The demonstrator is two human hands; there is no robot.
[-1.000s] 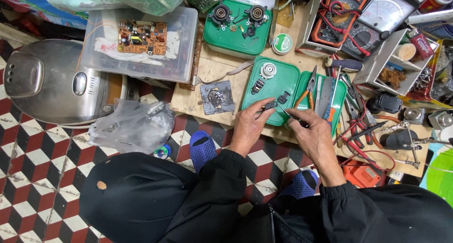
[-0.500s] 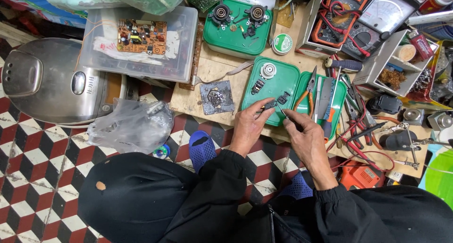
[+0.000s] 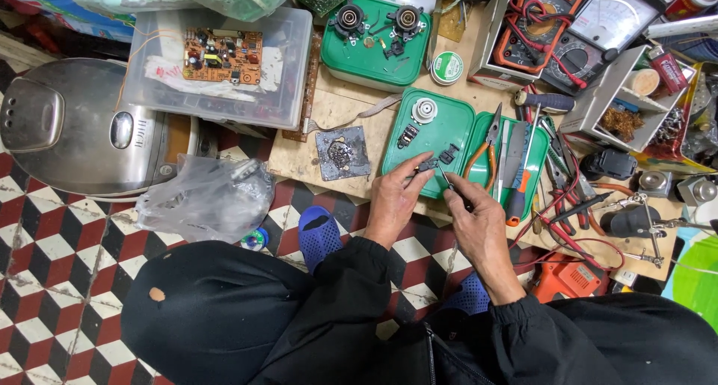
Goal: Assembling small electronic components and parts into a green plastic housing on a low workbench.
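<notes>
Small black part (image 3: 428, 163) pinched in left hand (image 3: 394, 198) over green tray (image 3: 441, 134); right hand (image 3: 479, 217) grips thin probe (image 3: 446, 180) at it; other pieces lie loose, work apparently midway.

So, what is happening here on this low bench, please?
A person sits over a crowded wooden bench. The left hand pinches a small black part at the edge of a green tray. The right hand holds a thin tool whose tip points at that part. Orange pliers lie in the tray beside them, and a circuit board rests on a clear box further left.
</notes>
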